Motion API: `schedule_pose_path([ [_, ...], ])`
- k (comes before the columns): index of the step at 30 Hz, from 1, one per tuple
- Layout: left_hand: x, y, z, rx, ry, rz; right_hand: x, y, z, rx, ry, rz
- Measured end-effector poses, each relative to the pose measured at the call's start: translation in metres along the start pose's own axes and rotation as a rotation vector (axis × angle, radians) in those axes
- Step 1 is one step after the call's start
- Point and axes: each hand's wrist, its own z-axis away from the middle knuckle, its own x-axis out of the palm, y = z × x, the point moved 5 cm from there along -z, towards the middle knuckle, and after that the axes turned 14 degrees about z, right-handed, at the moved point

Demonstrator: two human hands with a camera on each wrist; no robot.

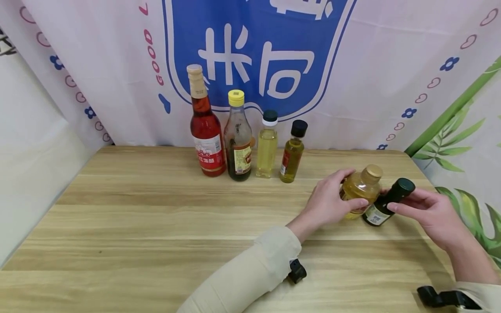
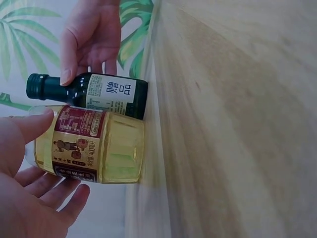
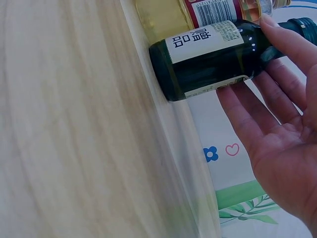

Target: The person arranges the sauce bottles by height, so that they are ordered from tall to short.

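My left hand (image 1: 326,200) grips a squat clear bottle of yellow cooking oil (image 1: 358,188) with a tan cap, thumb on one side and fingers round the other. Its red and dark label shows in the left wrist view. Right beside it, my right hand (image 1: 438,215) holds a small dark green glass bottle (image 1: 385,203) between thumb and fingers near the shoulder. A white label (image 3: 203,40) wraps the green bottle. Both bottles stand side by side near the table's right edge, the green one leaning a little in the head view.
Along the back of the wooden table (image 1: 156,217) stand a tall red vinegar bottle (image 1: 207,134), a dark sauce bottle (image 1: 238,143) with a yellow cap, a pale oil bottle (image 1: 267,148) and a small black-capped oil bottle (image 1: 292,156). A printed curtain (image 1: 129,87) hangs behind them.
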Motion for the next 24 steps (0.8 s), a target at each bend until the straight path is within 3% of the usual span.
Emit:
schedule_pose_path([
  [24, 0.0013, 0.0017, 0.0026, -0.034, -0.011, -0.028, 0.0008, 0.0009, 0.0009, -0.015, -0.02, -0.011],
])
